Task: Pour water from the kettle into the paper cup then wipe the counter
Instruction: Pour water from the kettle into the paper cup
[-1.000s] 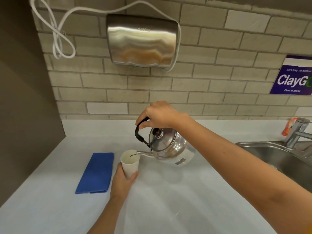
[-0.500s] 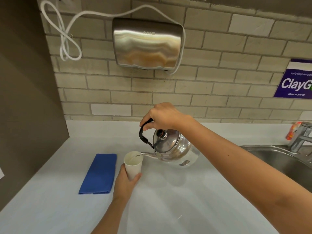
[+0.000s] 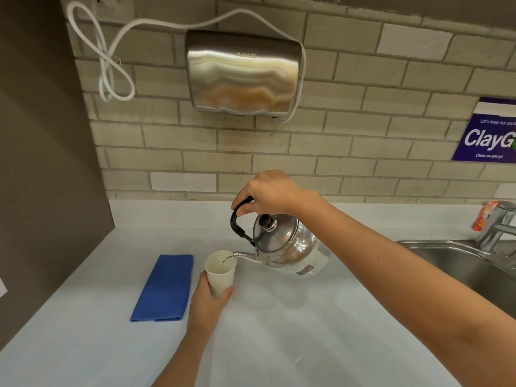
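Observation:
A shiny steel kettle point(image 3: 287, 247) with a black handle is tilted left above the white counter point(image 3: 293, 331). My right hand point(image 3: 272, 192) grips the handle from above. The spout tip sits over the rim of a white paper cup point(image 3: 220, 275), and a thin stream of water runs into it. My left hand point(image 3: 208, 301) wraps the cup's lower part from the near side. A folded blue cloth point(image 3: 164, 287) lies flat on the counter just left of the cup.
A steel sink point(image 3: 458, 261) with a tap point(image 3: 499, 227) is at the right edge. A steel hand dryer point(image 3: 243, 72) with a white cord hangs on the brick wall. A dark panel point(image 3: 42, 163) bounds the counter on the left.
The kettle stays tilted over the cup with both hands holding as before. Water now shows at the spout. The whole scene has shifted slightly right and down in view.

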The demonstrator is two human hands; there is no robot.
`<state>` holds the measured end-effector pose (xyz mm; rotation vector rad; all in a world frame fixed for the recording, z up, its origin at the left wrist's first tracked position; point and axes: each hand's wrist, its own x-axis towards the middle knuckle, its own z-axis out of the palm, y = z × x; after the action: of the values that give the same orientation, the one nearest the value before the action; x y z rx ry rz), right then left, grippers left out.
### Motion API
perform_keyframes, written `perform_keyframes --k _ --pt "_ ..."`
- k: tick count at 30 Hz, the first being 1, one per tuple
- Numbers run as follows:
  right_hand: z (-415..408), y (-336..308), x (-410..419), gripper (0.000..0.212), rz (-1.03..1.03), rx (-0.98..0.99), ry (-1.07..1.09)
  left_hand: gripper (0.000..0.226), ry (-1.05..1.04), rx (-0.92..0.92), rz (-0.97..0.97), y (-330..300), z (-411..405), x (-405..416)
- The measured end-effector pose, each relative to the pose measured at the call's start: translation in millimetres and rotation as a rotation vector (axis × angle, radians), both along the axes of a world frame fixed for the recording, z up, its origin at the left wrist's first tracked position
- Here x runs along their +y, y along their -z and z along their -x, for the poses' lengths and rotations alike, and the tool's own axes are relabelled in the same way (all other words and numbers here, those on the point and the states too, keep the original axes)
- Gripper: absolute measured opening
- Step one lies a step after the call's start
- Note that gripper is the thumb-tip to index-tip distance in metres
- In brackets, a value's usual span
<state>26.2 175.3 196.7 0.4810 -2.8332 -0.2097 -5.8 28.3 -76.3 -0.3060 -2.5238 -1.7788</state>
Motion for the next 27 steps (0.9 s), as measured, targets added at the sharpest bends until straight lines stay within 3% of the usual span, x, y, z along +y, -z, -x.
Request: perform_keyframes --k 27 --pt "1.8 -2.2 -4.4 0.024 -0.014 -0.015 -0.003 0.069 0.003 0.012 -0.024 2.8 1.9 0.2"
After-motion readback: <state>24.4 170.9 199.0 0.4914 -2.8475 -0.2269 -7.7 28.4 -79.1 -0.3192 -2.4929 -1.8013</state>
